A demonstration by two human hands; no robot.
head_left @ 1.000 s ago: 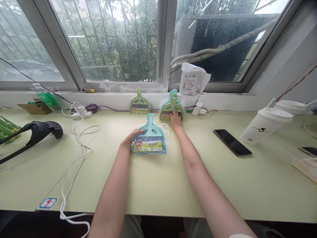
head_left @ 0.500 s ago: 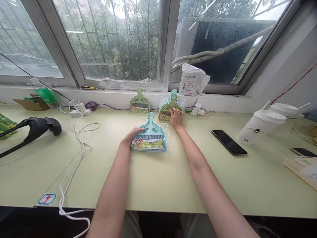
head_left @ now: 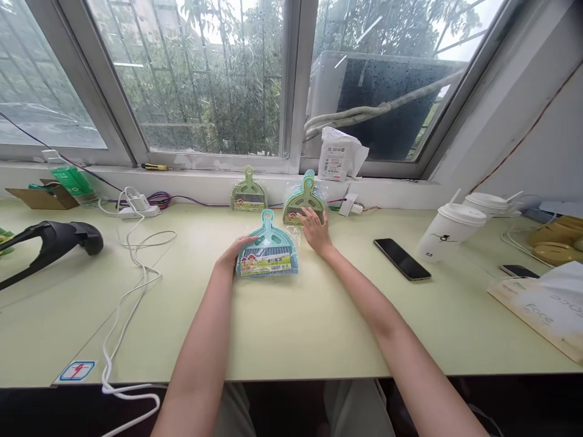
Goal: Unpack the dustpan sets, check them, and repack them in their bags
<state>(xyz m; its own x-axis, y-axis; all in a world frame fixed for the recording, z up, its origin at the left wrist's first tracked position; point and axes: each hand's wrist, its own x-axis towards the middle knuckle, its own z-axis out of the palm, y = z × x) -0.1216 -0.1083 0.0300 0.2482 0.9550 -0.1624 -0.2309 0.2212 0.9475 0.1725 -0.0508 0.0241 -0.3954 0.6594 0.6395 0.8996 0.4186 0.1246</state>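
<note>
A blue mini dustpan-and-brush set point(head_left: 268, 252) in a clear wrapper lies flat on the pale green desk point(head_left: 291, 328). My left hand point(head_left: 233, 252) rests against its left edge, fingers on the wrapper. My right hand point(head_left: 313, 230) hovers open, fingers spread, just in front of a small stack of green and blue sets point(head_left: 303, 201) that leans on the wall under the window. Another green set point(head_left: 249, 193) leans there further left.
A black phone point(head_left: 401, 258) and two lidded white cups point(head_left: 445, 230) sit to the right, with a tissue pack point(head_left: 544, 306) at the far right. A white charger cable point(head_left: 130, 267) trails left beside a black curved device point(head_left: 50, 243). A white bag point(head_left: 339, 156) rests on the sill.
My right hand has come off the leaning stack and drawn back toward me, fingers now spread. The camera view has turned a little to the right. My left hand stays on the blue set.
</note>
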